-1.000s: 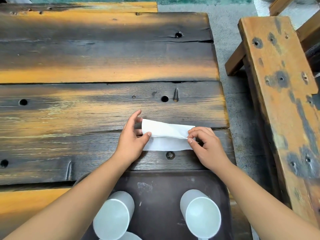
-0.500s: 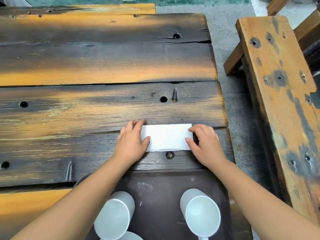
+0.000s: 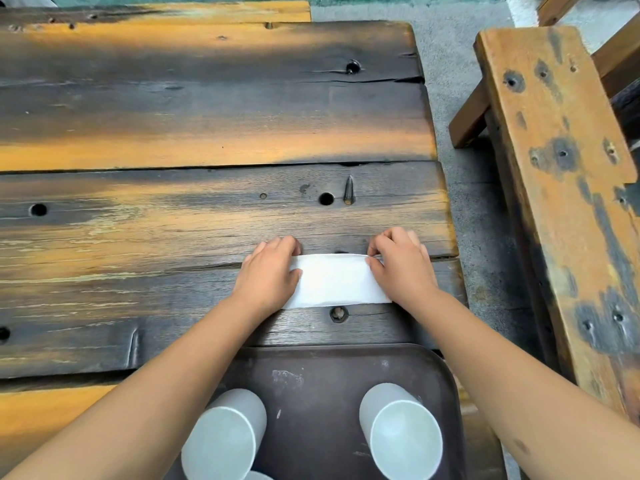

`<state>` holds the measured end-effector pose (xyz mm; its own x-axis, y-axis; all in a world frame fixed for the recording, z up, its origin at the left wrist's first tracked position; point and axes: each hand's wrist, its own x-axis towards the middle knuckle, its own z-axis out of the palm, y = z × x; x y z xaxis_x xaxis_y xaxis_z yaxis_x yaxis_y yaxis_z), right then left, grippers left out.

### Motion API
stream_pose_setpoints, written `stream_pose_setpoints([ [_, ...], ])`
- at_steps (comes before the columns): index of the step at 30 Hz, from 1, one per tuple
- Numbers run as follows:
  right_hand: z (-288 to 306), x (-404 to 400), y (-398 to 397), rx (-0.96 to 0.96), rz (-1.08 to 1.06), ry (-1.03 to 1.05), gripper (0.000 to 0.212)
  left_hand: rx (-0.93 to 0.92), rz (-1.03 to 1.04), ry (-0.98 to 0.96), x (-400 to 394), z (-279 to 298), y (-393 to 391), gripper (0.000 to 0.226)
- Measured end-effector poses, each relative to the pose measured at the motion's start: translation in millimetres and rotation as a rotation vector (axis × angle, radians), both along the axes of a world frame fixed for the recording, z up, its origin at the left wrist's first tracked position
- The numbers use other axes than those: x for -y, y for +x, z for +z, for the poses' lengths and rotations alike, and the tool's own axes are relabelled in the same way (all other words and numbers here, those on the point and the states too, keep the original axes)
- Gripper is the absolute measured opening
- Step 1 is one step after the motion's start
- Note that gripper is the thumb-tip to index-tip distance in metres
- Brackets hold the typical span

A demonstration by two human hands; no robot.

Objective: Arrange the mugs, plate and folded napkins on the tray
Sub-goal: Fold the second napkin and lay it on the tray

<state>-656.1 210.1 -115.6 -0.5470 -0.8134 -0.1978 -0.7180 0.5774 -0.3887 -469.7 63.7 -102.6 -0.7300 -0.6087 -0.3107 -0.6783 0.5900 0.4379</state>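
Observation:
A white napkin [image 3: 334, 280] lies as a folded strip on the wooden table, just beyond the dark brown tray [image 3: 311, 372]. My left hand [image 3: 268, 277] covers its left end, fingers curled over the far edge. My right hand [image 3: 401, 265] pinches the far edge at the right end. Two pale mugs stand on the tray, one at the left [image 3: 225, 434] and one at the right [image 3: 401, 431]. The rim of a third white piece [image 3: 256, 476] shows at the bottom edge. No plate is visible.
The weathered plank table [image 3: 207, 133] has holes and gaps and ends just right of the napkin. A wooden bench [image 3: 554, 168] stands to the right across a strip of concrete floor [image 3: 457, 81].
The raised upper flap of the napkin was folded down flat. Both hands then slid forward to its far edge, where they now grip it.

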Motion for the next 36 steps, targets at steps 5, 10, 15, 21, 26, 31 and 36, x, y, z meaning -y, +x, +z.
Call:
stream_pose_setpoints([
  [5, 3, -3, -1, 0.051, 0.03, -0.057, 0.004, 0.008, -0.017, 0.05, 4, 2, -2, 0.022],
  [10, 12, -15, 0, 0.167, 0.021, -0.066, 0.011, -0.111, -0.015, 0.109, 3, 9, 5, 0.01],
  [15, 31, -31, 6, 0.187, 0.105, -0.043, 0.019, -0.24, -0.011, 0.148, -9, 33, 24, 0.006],
  [21, 82, -58, 27, 0.408, -0.001, -0.248, 0.024, -0.305, 0.047, 0.239, -33, 78, 52, 0.013],
  [26, 129, -86, 49, 0.655, -0.136, -0.393, 0.027, -0.432, 0.147, 0.317, -66, 125, 74, 0.016],
  [31, 164, -122, 80, 0.776, -0.207, -0.546, 0.022, -0.602, 0.293, 0.545, -109, 161, 95, 0.011],
  [36, 174, -165, 114, 0.805, -0.302, -0.611, 0.019, -0.683, 0.367, 0.692, -151, 171, 121, 0.015],
])
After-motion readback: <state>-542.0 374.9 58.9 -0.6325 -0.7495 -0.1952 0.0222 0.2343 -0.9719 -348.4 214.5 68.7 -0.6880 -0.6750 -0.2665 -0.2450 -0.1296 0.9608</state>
